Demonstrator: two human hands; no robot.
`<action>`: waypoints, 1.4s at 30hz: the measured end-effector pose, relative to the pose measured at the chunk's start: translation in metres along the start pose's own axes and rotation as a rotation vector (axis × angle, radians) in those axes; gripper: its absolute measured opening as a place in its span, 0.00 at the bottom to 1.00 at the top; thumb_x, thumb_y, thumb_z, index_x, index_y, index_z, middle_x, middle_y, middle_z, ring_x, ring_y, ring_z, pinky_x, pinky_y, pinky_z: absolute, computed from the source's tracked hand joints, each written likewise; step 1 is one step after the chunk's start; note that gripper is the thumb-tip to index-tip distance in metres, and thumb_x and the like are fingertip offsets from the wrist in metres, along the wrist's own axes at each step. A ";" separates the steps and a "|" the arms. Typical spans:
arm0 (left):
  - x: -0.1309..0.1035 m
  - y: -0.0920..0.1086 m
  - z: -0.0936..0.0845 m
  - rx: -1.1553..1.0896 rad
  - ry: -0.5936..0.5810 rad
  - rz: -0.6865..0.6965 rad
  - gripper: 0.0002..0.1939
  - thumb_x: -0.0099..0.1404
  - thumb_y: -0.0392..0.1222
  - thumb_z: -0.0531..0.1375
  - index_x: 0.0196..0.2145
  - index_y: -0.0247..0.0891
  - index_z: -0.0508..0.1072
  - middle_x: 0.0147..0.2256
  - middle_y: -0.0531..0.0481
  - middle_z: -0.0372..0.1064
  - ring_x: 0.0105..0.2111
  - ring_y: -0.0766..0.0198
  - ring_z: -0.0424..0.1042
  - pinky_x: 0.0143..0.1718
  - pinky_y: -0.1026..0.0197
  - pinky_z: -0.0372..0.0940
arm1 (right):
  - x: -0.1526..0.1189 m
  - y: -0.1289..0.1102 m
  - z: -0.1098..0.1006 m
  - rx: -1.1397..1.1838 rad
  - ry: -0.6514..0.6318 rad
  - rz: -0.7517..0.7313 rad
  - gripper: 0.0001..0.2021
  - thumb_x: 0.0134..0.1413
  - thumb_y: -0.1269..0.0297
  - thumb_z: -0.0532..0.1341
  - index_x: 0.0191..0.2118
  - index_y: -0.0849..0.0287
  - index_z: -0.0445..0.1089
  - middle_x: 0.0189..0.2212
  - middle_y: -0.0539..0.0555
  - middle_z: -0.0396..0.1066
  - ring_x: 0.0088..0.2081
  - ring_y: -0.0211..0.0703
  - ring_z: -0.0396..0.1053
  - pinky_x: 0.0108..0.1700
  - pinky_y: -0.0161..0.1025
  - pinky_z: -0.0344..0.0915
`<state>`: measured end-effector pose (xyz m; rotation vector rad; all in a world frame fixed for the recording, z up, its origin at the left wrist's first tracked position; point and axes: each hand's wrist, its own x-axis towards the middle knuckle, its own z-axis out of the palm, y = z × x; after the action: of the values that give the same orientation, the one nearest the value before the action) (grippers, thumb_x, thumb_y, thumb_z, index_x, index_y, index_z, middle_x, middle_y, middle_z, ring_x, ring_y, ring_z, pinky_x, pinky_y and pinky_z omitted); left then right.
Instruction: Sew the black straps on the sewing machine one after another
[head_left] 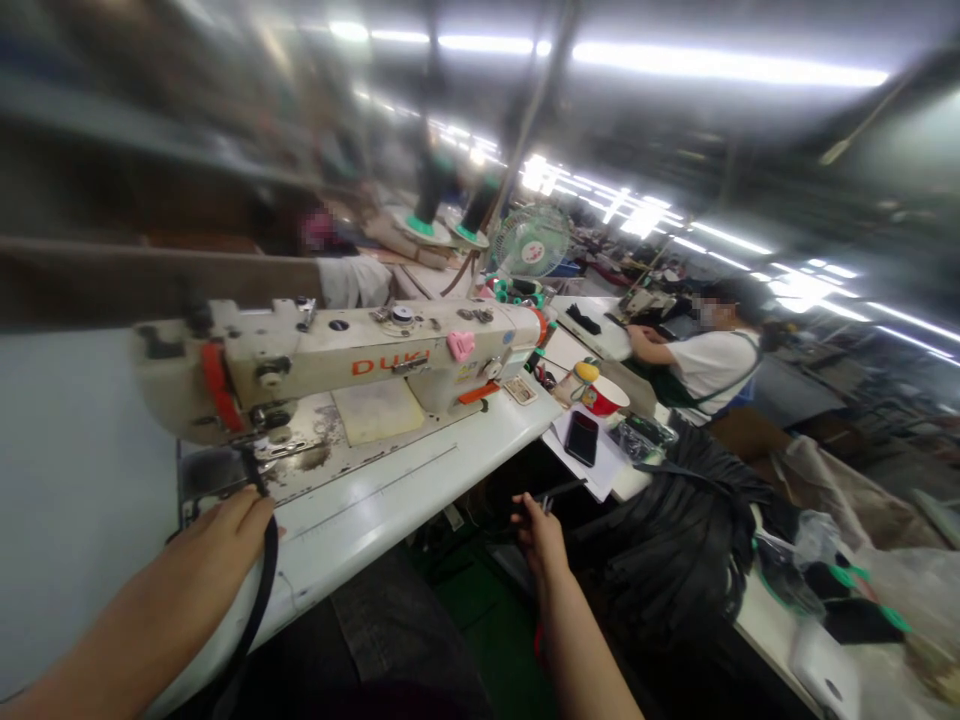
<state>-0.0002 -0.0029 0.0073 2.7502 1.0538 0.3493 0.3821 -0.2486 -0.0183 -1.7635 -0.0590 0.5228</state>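
A white sewing machine [375, 350] with orange lettering stands in front of me on its pale table [375, 520]. Near the needle end, my left hand [225, 540] is closed over a narrow black strap [262, 590]. That strap runs from the presser foot area, past my fingers, and hangs in a curve over the table's front edge. Off the table to the right, my right hand [541, 535] is closed, fingers bent together. A small shiny metal piece and a thin dark strip show at its fingertips; what it grips is unclear.
To the right lie a black phone [581, 438] on paper, a red-and-white bowl [604, 395] and a large heap of black straps [675, 550]. Thread cones [427, 205] and a fan [532, 245] stand behind. A co-worker [712, 350] sits at another machine.
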 end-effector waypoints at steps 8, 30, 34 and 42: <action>0.004 0.027 -0.025 0.216 0.046 0.045 0.24 0.66 0.22 0.47 0.51 0.33 0.75 0.53 0.38 0.73 0.56 0.52 0.73 0.61 0.49 0.68 | -0.023 -0.037 0.020 -0.278 -0.149 -0.236 0.30 0.45 0.31 0.65 0.34 0.59 0.79 0.24 0.54 0.74 0.26 0.45 0.69 0.27 0.38 0.63; -0.001 0.019 -0.019 0.244 0.200 0.109 0.16 0.70 0.27 0.51 0.50 0.33 0.72 0.52 0.38 0.72 0.54 0.53 0.73 0.61 0.51 0.66 | -0.132 -0.046 0.118 -0.868 -0.980 -0.864 0.26 0.68 0.62 0.54 0.69 0.49 0.63 0.43 0.56 0.81 0.43 0.50 0.80 0.46 0.41 0.73; -0.002 0.019 -0.020 0.237 0.199 0.109 0.15 0.71 0.27 0.50 0.51 0.32 0.72 0.53 0.38 0.72 0.54 0.53 0.73 0.61 0.51 0.66 | -0.141 -0.058 0.113 -0.995 -1.321 -0.901 0.25 0.64 0.69 0.57 0.63 0.42 0.70 0.41 0.52 0.82 0.41 0.47 0.80 0.43 0.37 0.71; -0.001 0.020 -0.018 0.185 0.194 0.103 0.16 0.70 0.27 0.50 0.50 0.32 0.71 0.52 0.37 0.72 0.55 0.52 0.72 0.62 0.49 0.64 | -0.129 -0.089 0.100 -1.041 -1.266 -0.667 0.05 0.59 0.66 0.64 0.39 0.52 0.77 0.32 0.48 0.78 0.35 0.43 0.75 0.36 0.33 0.64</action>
<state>0.0065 -0.0170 0.0297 2.9928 1.0376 0.5711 0.2499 -0.1746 0.0890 -1.8637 -2.0144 1.1223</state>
